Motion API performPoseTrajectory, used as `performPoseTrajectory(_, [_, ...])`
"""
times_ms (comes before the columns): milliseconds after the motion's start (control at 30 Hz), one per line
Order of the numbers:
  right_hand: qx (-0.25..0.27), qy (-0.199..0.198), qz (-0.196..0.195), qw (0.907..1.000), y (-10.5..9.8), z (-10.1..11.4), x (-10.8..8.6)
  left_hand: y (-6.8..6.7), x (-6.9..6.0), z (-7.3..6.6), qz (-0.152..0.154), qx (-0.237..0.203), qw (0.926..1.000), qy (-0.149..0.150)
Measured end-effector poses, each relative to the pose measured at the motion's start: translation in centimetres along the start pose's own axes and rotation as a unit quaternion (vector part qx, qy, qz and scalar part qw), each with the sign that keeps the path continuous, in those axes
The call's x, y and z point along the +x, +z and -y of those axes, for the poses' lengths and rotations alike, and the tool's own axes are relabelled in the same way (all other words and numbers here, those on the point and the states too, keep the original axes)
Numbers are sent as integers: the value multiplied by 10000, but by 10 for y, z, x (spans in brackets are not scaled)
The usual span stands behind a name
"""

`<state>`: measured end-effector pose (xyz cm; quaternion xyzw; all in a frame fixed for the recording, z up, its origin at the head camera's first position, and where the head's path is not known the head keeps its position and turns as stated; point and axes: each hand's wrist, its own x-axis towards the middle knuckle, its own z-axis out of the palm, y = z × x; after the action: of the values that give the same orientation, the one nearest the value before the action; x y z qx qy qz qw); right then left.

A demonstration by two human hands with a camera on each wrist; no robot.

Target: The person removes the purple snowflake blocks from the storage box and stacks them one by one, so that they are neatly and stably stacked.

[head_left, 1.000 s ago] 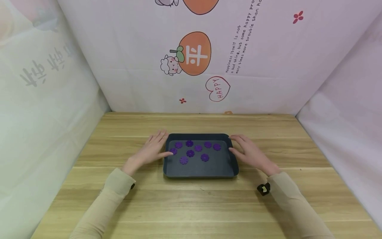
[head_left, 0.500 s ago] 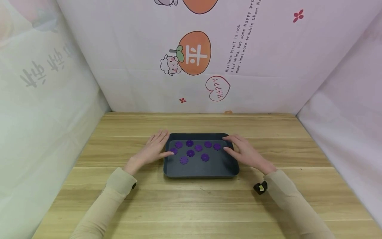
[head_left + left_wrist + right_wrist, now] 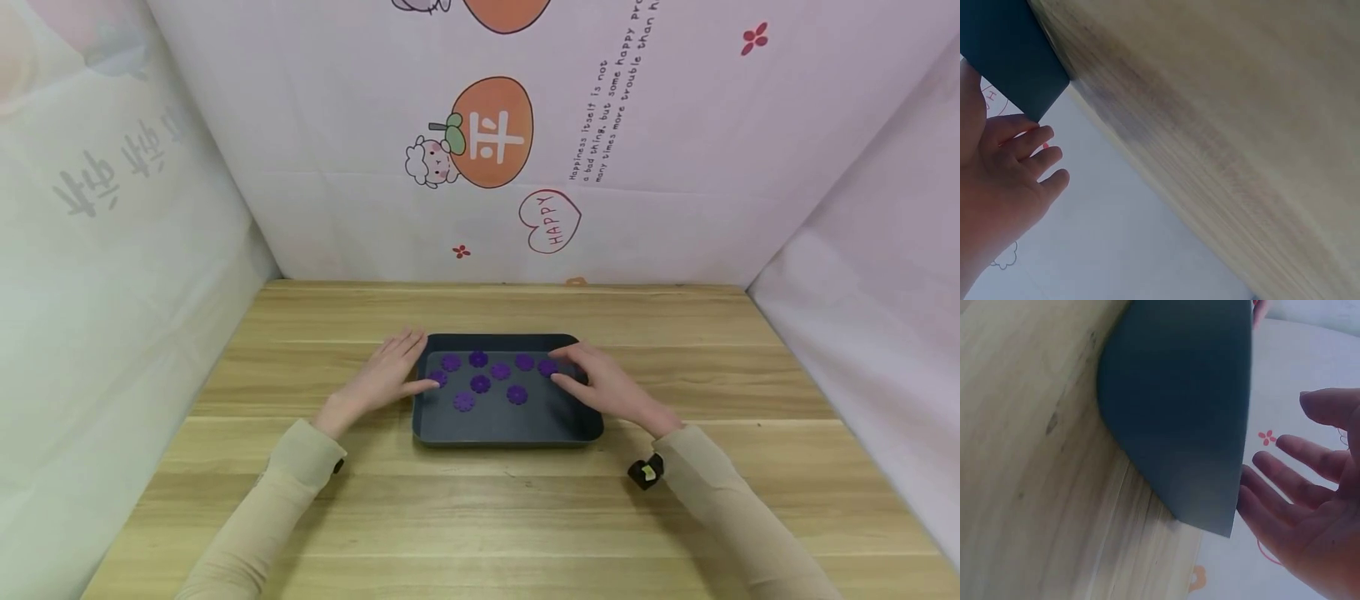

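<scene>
A dark grey tray (image 3: 517, 429) holds several purple flower-shaped pieces (image 3: 464, 402) scattered over its far half. My left hand (image 3: 378, 377) lies at the tray's left rim, fingers extended near the far corner. Its thumb reaches inward beside a purple piece (image 3: 438, 379). In the left wrist view, the left hand (image 3: 1016, 162) is right at the tray's corner. My right hand (image 3: 611, 387) hovers over the tray's right side, thumb and fingers spread apart. Its fingertips are beside the rightmost purple piece (image 3: 547, 367). Nothing shows between the fingers of the right hand (image 3: 1313, 494) in the right wrist view.
The tray stands on a wooden table (image 3: 480, 517). Printed white cloth (image 3: 360, 225) rises behind the table, and pale cloth walls (image 3: 885, 275) flank it. A small black device (image 3: 646, 472) sits at the right wrist.
My right hand has moved left, from the tray's right rim to over the rightmost purple piece. The left hand stays at the left rim, and the pieces lie as before.
</scene>
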<state>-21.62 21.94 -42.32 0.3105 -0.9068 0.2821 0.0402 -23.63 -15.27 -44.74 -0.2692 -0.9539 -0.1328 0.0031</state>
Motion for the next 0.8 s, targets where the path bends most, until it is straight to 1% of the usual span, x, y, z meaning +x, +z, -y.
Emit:
performPoseTrajectory(100, [90, 125, 151, 9998, 1, 2, 2, -1, 1, 0, -9, -18, 10000, 0])
performPoseTrajectory(333, [512, 315, 494, 9970, 2, 6, 7, -1, 2, 0, -106, -18, 9999, 50])
performPoseTrajectory(533, [543, 297, 640, 9960, 1, 11, 12, 1, 2, 1, -166, 6, 9998, 86])
performPoseTrajectory(633, [519, 418, 777, 9947, 0, 12, 16, 1, 2, 1, -188, -5, 9998, 93])
performPoseTrajectory(800, [624, 611, 1124, 9898, 1, 13, 20, 0, 1, 0, -185, -98, 9997, 79])
